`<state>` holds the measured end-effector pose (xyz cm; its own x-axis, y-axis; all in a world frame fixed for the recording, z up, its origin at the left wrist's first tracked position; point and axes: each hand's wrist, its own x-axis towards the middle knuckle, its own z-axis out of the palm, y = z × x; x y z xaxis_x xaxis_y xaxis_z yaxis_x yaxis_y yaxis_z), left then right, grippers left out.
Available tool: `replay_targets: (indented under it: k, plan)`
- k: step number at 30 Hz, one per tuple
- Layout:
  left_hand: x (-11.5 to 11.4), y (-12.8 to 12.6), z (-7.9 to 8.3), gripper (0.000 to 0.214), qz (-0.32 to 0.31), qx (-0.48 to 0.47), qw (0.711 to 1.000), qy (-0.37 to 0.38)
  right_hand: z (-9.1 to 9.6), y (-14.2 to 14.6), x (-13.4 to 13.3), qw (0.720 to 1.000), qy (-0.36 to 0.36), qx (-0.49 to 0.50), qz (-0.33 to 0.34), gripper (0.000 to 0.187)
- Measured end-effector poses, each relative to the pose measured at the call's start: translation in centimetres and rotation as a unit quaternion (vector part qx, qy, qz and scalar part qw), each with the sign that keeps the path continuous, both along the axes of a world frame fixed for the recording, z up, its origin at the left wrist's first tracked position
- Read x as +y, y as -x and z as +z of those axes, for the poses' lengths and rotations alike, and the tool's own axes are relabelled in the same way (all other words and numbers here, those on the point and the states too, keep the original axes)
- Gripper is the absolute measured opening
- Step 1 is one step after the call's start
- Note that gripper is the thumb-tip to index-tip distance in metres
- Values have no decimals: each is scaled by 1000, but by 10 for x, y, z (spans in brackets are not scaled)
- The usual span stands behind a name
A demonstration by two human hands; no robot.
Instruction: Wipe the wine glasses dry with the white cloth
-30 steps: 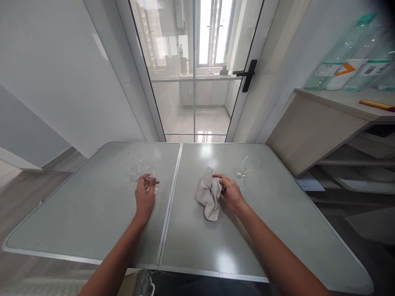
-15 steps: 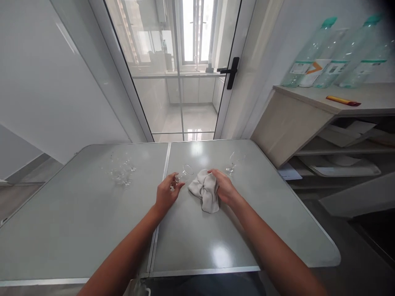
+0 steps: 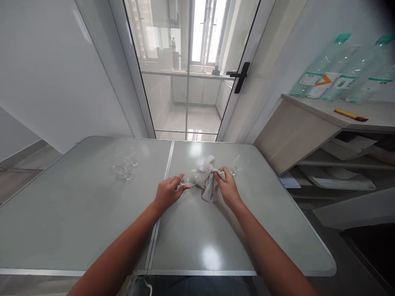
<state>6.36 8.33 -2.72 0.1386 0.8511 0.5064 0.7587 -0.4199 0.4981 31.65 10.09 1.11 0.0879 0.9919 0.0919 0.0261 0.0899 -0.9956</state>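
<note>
Both forearms [image 3: 131, 234] angle inward, the left hand [image 3: 167, 192] and right hand [image 3: 228, 188] near each other, fingers [image 3: 177, 179] bent.

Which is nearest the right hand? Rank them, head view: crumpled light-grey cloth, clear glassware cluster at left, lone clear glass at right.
1. Crumpled light-grey cloth: held in the right hand.
2. Lone clear glass: just beyond, to its right.
3. Clear glassware cluster: farthest, at left.

Held glass [image 3: 190, 177] left of cloth [image 3: 210, 187], door [image 3: 188, 76] behind
</note>
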Motion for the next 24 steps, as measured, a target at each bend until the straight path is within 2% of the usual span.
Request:
replay_targets:
  k: [2, 5, 7, 9, 11, 14, 16, 19, 21, 22, 24]
  plan:
    - [-1, -1, -1, 44, -6, -2, 1000, 2, 4, 3, -5, 997, -45, -59, -6, 39]
    - [-3, -3, 0, 43, -14, 0, 1000, 2, 7, 6, -15, 992, -72, -103, 5, 38]
    - [-5, -4, 0, 42, -18, 5, 1000, 3, 10, 4, -20, 991, -62, -91, 76, 33]
    - [-7, -4, 1, 41, -20, 16, 1000, 2, 13, 0, -23, 978, -43, -80, 187, 33]
    - [-9, -3, 2, 41, -36, 39, 999, 3, 16, -3, -24, 954, -41, -110, 275, 53]
    - [-12, -2, 5, 41, -93, 70, 993, 21, 20, -7, -22, 919, -59, -169, 351, 86]
    - [-14, -3, 8, 41, -115, 64, 991, 34, 20, -8, -21, 912, -61, -176, 365, 91]
    - [-17, -9, 16, 41, -120, -4, 990, 71, 18, -9, -20, 928, -60, -151, 334, 82]
    - [-19, -13, 23, 39, -151, -83, 973, 153, 16, -9, -21, 936, -66, -129, 321, 73]
    - [-19, -15, 28, 41, -178, -126, 952, 214, 15, -9, -23, 937, -71, -119, 320, 68]
    - [-20, -17, 37, 51, -233, -203, 889, 337, 12, -10, -26, 939, -82, -102, 318, 58]
